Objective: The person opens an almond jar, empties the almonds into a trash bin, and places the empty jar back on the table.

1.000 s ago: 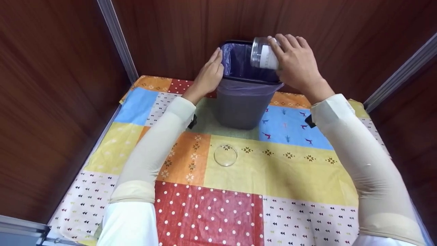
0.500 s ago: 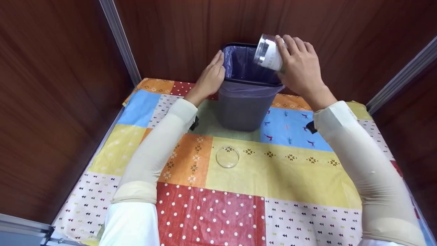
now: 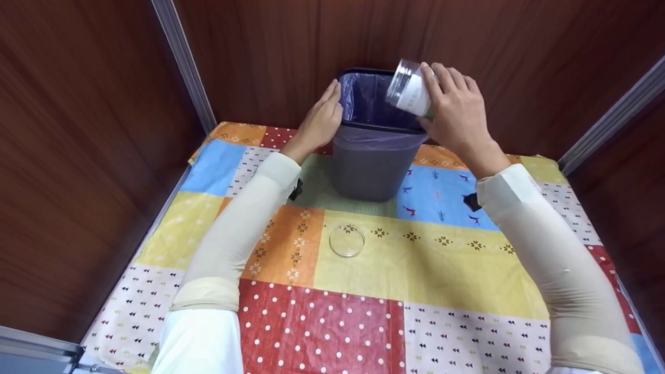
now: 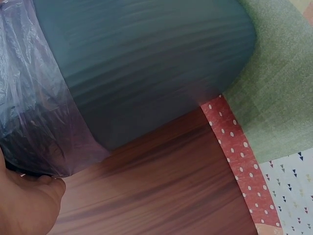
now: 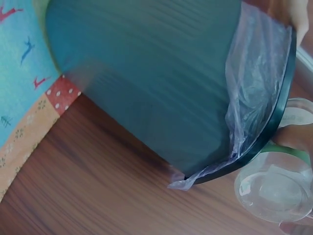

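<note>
In the head view, a dark trash can (image 3: 374, 171) with a purple bag liner (image 3: 356, 98) stands at the back wall. My left hand (image 3: 321, 122) holds the can's left rim; part of its grip is hidden. My right hand (image 3: 457, 111) grips a clear glass jar (image 3: 400, 78) with a white label, tilted on its side above the right part of the can's opening. The right wrist view shows the round jar bottom (image 5: 274, 191) and a green band beside the can's black rim (image 5: 266, 129). Whether the jar holds anything is unclear.
A clear round disc (image 3: 347, 241), like a lid, lies on the patchwork tablecloth (image 3: 441, 270) in front of the can. Dark wood panels (image 3: 270, 47) close off the back and both sides.
The jar has turned from nearly level to a slant, its base and mouth shifting a little rightward in my right hand. My left hand stays at the can's rim.
</note>
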`<state>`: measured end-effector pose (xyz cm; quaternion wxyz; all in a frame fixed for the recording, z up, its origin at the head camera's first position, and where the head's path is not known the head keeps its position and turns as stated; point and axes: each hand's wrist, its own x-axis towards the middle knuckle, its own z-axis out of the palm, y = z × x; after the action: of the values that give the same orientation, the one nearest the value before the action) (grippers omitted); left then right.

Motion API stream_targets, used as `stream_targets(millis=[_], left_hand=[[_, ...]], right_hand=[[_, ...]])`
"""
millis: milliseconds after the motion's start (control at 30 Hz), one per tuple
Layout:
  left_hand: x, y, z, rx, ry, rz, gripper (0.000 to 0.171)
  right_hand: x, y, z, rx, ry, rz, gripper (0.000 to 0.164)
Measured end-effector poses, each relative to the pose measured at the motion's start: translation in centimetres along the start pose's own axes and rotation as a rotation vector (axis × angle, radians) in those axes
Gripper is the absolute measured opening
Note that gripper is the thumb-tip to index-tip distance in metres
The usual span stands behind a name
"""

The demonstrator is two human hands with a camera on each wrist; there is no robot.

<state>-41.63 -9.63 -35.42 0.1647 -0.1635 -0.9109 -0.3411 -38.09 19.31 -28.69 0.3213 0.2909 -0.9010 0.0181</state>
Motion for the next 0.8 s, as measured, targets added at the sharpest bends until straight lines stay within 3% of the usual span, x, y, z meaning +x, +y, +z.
stream_targets(millis=[400, 800], left_hand=[[0.1, -0.2, -0.3, -0.002, 0.009, 0.019, 0.052], [0.1, -0.4, -0.3, 0.003, 0.0, 0.005, 0.053]], right_hand=[[-0.9, -0.3, -0.4, 0.117, 0.086, 0.045, 0.097], [-1.4, -1.1, -0.7, 0.175, 0.089, 0.091, 0.099]])
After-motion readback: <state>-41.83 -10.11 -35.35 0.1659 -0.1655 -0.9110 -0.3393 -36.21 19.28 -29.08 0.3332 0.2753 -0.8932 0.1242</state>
